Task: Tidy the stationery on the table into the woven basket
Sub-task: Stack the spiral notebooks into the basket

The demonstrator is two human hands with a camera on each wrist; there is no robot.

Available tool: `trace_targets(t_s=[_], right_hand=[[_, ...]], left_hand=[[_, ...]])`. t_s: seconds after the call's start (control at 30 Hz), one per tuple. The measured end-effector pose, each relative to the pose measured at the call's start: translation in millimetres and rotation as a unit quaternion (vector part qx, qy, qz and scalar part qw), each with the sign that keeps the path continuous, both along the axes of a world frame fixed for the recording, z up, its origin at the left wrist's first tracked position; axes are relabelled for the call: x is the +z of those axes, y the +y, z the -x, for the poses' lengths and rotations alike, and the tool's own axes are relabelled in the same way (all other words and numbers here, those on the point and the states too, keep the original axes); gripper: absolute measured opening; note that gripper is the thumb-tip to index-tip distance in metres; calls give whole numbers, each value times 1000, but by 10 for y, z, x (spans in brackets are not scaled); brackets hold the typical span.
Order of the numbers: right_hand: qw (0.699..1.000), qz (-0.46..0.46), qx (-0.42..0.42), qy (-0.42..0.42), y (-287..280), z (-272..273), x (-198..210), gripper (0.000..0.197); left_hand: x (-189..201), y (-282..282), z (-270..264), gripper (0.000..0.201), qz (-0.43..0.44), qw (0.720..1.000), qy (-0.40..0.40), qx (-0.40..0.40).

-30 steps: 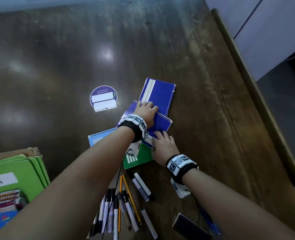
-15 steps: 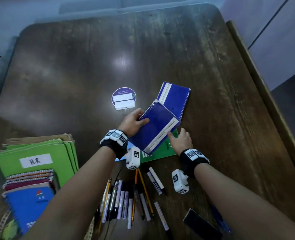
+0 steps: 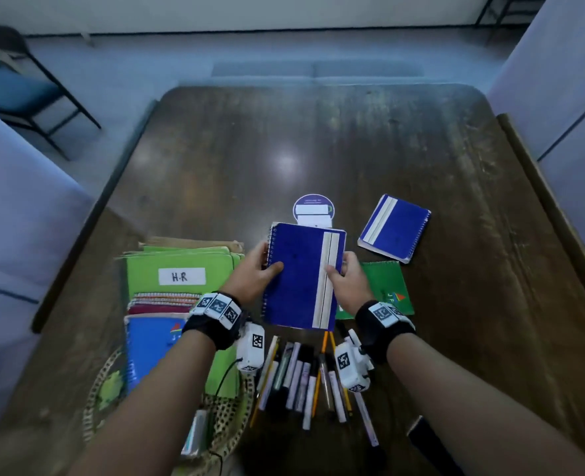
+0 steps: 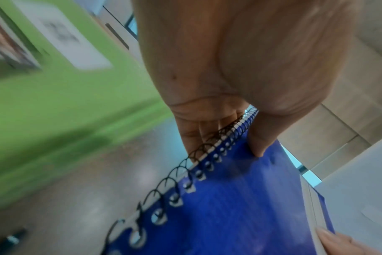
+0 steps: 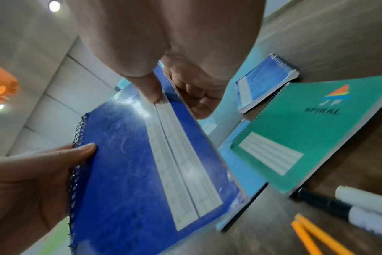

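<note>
Both hands hold a dark blue spiral notebook (image 3: 298,276) (image 4: 240,207) (image 5: 142,163) with a pale stripe, lifted above the table. My left hand (image 3: 255,269) (image 4: 225,134) pinches its spiral edge, thumb on the cover. My right hand (image 3: 346,278) (image 5: 177,91) pinches the opposite edge, thumb on the stripe. The woven basket (image 3: 225,420) lies at the near left, under green folders (image 3: 181,262) and a blue notebook (image 3: 150,348). A second blue notebook (image 3: 395,228) (image 5: 264,79) and a green spiral notebook (image 3: 385,286) (image 5: 312,131) lie on the table to the right.
Several pens, markers and pencils (image 3: 304,376) (image 5: 349,207) lie in a row on the wooden table (image 3: 318,139) near me. A round purple sticker (image 3: 313,209) sits beyond the held notebook. A dark flat object (image 3: 428,444) lies near right. A chair (image 3: 19,94) stands far left.
The blue notebook has been lifted off the pile and turned upright toward me. My right hand left the table and took its right edge. The head view tilted up.
</note>
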State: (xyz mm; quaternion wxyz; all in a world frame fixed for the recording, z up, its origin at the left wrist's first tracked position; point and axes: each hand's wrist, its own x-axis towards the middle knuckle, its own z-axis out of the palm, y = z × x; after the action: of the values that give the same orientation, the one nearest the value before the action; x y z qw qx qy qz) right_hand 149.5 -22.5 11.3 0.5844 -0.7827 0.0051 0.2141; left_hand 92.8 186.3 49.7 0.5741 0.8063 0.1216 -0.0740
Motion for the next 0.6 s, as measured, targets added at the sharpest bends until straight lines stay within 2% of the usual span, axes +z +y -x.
trace_targets(t_s=[0.17,0.3,0.4,0.47,0.6], right_hand=[[999,-7,40,3,615,484,69,10],[995,-6,100,6,1110,859,105,14],[987,32,157,19,1418,1094,121,17],[980,68,189,10,1579,1232,63,16],[966,116,232,-10,1840,1483,-126,12]], left_hand=[[84,609,577,30,-66,997,-3,31],[33,1134,1071,33,-55,995,34,74],[-154,1539,1396,52,-72,990,76,89],[-277,1769,1595,58,-109,986,97,82],[-154,1941,1888,51,-182,970,146,73]])
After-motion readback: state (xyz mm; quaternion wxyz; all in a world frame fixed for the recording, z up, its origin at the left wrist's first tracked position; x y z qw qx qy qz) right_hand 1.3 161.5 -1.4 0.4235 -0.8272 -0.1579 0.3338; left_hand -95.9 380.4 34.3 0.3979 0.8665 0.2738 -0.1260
